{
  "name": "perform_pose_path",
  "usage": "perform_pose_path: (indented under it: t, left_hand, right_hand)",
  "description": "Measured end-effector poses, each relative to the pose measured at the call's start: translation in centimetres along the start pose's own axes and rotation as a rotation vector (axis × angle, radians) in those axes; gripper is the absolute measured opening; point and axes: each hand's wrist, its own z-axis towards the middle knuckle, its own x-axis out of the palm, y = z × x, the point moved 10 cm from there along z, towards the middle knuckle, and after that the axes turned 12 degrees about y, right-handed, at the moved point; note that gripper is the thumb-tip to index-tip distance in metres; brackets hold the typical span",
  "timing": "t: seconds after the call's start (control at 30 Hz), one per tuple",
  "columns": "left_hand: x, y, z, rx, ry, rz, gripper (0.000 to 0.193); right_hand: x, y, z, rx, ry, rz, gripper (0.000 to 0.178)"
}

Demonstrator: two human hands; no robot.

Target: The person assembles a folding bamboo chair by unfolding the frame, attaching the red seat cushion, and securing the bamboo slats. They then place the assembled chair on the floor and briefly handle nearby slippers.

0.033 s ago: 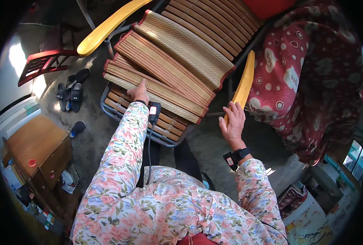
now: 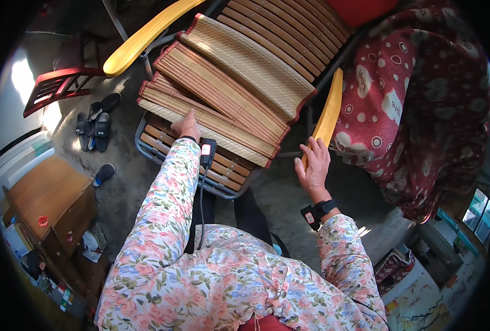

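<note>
A folded bamboo mat (image 2: pixel 223 91) with red cloth edging lies in uneven layers across a slatted wooden reclining chair (image 2: pixel 214 175). At the mat's near edge is my left hand (image 2: pixel 187 126), its thumb on top and its other fingers curled at the edge, partly hidden. My right hand (image 2: pixel 314 168) rests over the near end of the chair's yellow wooden right armrest (image 2: pixel 330 113), fingers stretched out and thumb apart. The matching left armrest (image 2: pixel 140 44) curves along the chair's far left side.
A dark red patterned blanket (image 2: pixel 399 105) hangs at the right. On the left floor are dark slippers (image 2: pixel 101 128) and a single shoe (image 2: pixel 105 174), near a reddish chair (image 2: pixel 63 85) and a wooden cabinet (image 2: pixel 49 187). A black cable (image 2: pixel 202 212) runs from a small box by my left wrist.
The whole view shifts very slightly. My left thumb lies a little lower against the mat's edge; my right hand stays on the armrest.
</note>
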Motion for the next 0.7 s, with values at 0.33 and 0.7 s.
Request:
perform_pose_path:
  t: [0.33,0.7]
  left_hand:
    - [-0.6,-2.5,-4.0,0.341,0.443,-0.121,0.032]
    - [-6.3,0.6,-5.3,0.133,0.469,-0.174,0.013]
  right_hand:
    - [-0.4,0.5,-0.3,-0.003,-0.001,-0.036,0.030]
    - [0.0,0.5,-0.2,0.021,0.020,-0.082,0.029]
